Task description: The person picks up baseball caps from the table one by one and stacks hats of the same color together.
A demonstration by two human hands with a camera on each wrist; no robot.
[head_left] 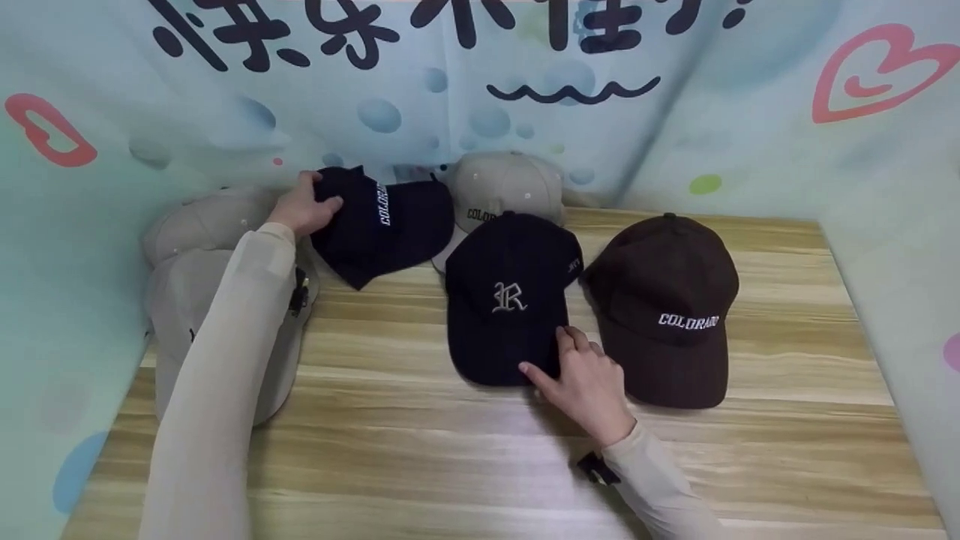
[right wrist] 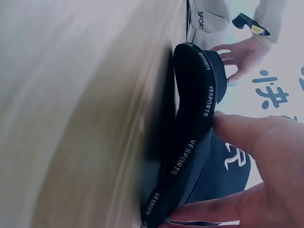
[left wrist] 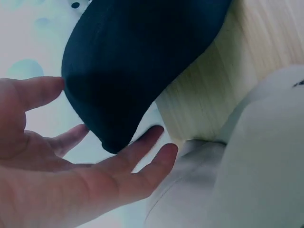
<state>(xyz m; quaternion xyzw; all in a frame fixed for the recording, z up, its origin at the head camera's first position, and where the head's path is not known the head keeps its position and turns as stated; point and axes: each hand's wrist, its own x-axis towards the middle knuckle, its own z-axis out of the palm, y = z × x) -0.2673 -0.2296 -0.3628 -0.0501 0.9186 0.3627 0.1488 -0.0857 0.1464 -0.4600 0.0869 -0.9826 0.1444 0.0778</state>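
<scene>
Rt hand (head_left: 589, 382) pinches R-logo cap (head_left: 510, 259) by brim (head_left: 487, 356); lt hand (head_left: 306, 208), fingers (left wrist: 161, 164) loosely spread, touches navy COLORADO cap (head_left: 349, 225). Light pressure's best, w/o denting crown or bending brim.

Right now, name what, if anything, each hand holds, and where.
Left hand: the navy COLORADO cap, by its crown. Right hand: the navy R cap, by its brim edge.

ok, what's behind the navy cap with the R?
A beige cap: most of its crown, the start of its lettering and a left-hand sliver of brim show. The R cap covers the remaining front and brim.
</scene>
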